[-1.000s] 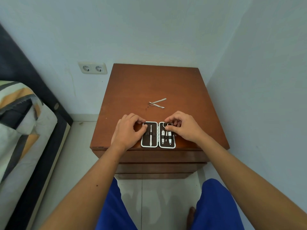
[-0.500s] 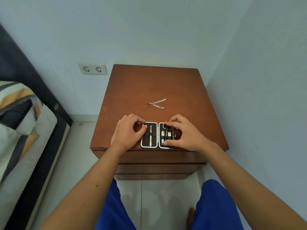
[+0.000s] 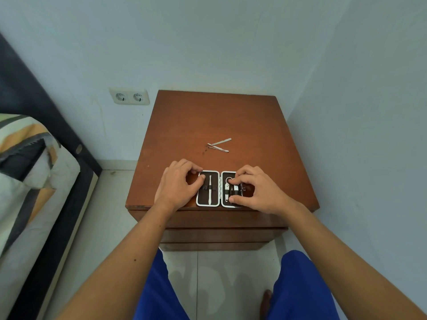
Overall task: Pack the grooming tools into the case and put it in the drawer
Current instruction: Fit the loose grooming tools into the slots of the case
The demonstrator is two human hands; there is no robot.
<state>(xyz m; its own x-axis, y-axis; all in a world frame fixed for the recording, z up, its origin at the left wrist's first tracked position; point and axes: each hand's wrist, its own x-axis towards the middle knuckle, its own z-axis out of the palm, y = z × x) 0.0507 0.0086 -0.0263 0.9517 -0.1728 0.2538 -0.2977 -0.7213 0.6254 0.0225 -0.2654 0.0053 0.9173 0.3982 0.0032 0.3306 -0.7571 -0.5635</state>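
I see a brown nightstand (image 3: 208,116). The open case (image 3: 213,202) is dark brown inside with a white rim. My shorts (image 3: 300,285) are blue. The left bedding (image 3: 27,158) has orange and grey stripes.

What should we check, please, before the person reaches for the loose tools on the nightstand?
1. Case lying open and flat: ok.
2. Left hand steadying the case's left half: ok.
3. Right hand finished seating a tool in the right half: cannot tell.
4. Two loose metal tools packed: not ok, they lie further back on the nightstand.
5. Free slot for them: cannot tell.
6. Drawer open: not ok.
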